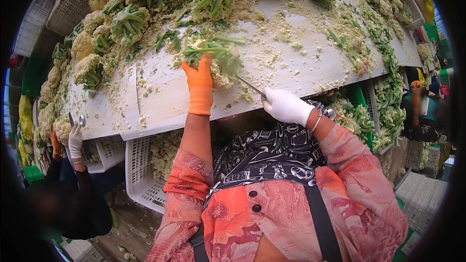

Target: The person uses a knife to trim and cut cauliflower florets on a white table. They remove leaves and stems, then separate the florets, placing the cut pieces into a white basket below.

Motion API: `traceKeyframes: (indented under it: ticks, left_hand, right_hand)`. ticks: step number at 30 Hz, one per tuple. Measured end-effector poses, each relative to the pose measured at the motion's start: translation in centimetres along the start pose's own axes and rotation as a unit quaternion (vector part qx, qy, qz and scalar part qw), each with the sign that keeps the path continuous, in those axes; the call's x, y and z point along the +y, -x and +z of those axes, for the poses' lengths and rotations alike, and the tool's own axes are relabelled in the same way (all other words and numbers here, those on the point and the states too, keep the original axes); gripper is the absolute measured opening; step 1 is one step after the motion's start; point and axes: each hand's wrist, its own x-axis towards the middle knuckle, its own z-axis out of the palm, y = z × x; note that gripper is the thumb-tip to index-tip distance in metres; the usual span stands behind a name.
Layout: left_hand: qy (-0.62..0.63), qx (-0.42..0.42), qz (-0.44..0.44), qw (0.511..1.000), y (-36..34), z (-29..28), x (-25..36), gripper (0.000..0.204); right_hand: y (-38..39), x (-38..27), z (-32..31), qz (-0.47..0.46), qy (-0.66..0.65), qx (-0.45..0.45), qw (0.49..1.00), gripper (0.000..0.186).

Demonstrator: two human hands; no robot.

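Observation:
A cauliflower [224, 64] with green stems and leaf stubs lies tilted near the front of the white table [272, 43]. My left hand [199, 85], in an orange glove, grips it from the near left side, with the thumb and fingers closed round its stem end. In my right hand [286, 106], gloved in white, is a knife [251, 87]. Its blade points up and left, with the tip at the lower right side of the cauliflower. Whether the blade touches or cuts it I cannot tell.
Whole cauliflowers [128, 24] crowd the table's far and left sides; crumbs and leaf scraps lie about. Below the edge stands a white crate [141, 165] with florets. Cut leaves [388, 111] pile up at right. A co-worker's gloved hand [75, 140] holds a knife at left; another person [422, 106] is at right.

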Motion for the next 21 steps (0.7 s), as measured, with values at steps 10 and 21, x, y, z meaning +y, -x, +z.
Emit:
traceKeyframes:
  ticks: [10,21]
  left_hand:
    - [-0.09,0.011,0.066,0.994,1.7,1.2,0.4,0.083]
    - [-0.17,0.004,0.242,0.955,3.8,2.8,0.1,0.074]
  right_hand:
    - [-4.8,-5.3,2.4,0.07,0.006,0.123,0.99,0.023]
    - [-6.5,-5.3,-2.0,0.134,-0.213,-0.093,0.963,0.021]
